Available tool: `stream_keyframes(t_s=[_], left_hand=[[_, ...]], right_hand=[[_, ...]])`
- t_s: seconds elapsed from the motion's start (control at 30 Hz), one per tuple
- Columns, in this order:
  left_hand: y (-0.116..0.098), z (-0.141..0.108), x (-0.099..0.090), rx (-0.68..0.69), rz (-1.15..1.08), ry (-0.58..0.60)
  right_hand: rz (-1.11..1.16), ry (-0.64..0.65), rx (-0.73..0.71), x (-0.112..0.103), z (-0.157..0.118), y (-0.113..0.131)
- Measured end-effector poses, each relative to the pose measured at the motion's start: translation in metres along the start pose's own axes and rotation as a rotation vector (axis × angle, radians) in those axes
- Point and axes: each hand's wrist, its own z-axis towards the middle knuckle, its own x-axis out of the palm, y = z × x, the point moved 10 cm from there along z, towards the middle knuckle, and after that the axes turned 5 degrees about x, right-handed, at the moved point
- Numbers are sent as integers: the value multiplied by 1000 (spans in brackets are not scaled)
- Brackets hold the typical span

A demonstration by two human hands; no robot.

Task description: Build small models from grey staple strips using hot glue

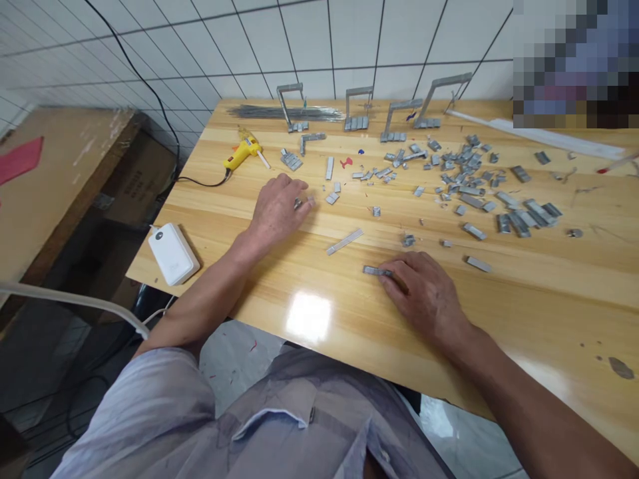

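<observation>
My right hand point(424, 289) rests low over the table with thumb and fingers closed on one end of a short grey metal strip point(372, 270), which looks like a row of staples. Further left and back, my left hand point(279, 206) is curled just above the wood. Between its thumb and forefinger shows a small grey metal piece point(298, 203), partly hidden by the fingers. A few thin pale sticks point(345, 241) lie side by side between the hands. Near my left fingertips are small grey blocks point(333, 197) and a longer upright-lying strip point(329, 168).
Grey metal pieces point(464, 163) lie scattered at the right. Several bent grey frames point(357, 100) stand along the tiled wall beside a bundle of thin wires point(279, 113). A yellow glue gun point(242, 153) and a white power bank point(173, 254) lie left. Another person, blurred, is at the upper right.
</observation>
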Motion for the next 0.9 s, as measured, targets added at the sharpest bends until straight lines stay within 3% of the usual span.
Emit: stream_keyframes(t_s=[0.1,0.23,0.4,0.53,0.63,0.77,0.9], left_hand=[[10,3,4,-7,55,0],[45,8,-22,-41,7,-137],[124,14,-54,-167,32,-253],[186,17,-67,-292,24,-381],[209,27,-56,-380,6,-289],[218,38,-29,-543,199,109],[210,48,-24,-550,205,194]], right_hand=[[-6,-6,-18,0,-1,1],[-11,-39,-42,-2,-1,3],[-18,-50,-67,-2,-1,4],[-31,-64,-88,-2,-1,4],[-36,-74,-93,-2,-1,5],[-40,-42,-68,-1,-1,5],[-37,-23,-49,-2,0,5]])
